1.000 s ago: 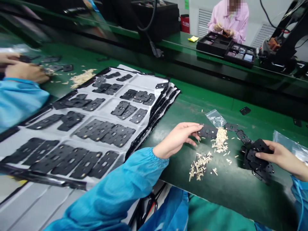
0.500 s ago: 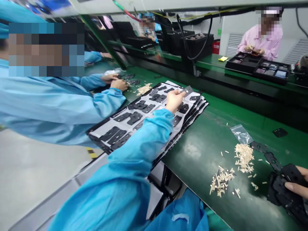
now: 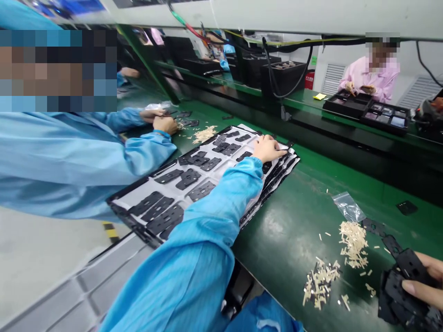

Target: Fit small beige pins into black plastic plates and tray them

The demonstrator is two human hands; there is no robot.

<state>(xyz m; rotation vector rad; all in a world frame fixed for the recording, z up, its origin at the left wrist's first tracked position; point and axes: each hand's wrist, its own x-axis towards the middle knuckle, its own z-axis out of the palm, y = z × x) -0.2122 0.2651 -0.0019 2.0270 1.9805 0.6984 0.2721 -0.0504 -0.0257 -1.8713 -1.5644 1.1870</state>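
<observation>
Black frames [image 3: 394, 295] sat piled under your right hand [image 3: 424, 279], fingers apart, couldn't tell if clamped; your left hand [image 3: 266, 148] lay flat on the sheet [image 3: 221, 168], fingers together.

1. Left arm [image 3: 204, 244]: extended forward and up from the lower centre of view, covered by a light-blue sleeve gathered at an elasticated cuff [image 3: 249, 167] at the wrist.
2. Left hand [image 3: 266, 149]: palm down, held flat, fingers [image 3: 277, 146] extended together and pointing right; no grip observed.
3. Right hand [image 3: 424, 281]: at the lower right edge of view, partly cut off by the frame; fingers [image 3: 417, 289] extended and slightly curved. Wrist and forearm out of view. Grip state cannot be confirmed.
</observation>
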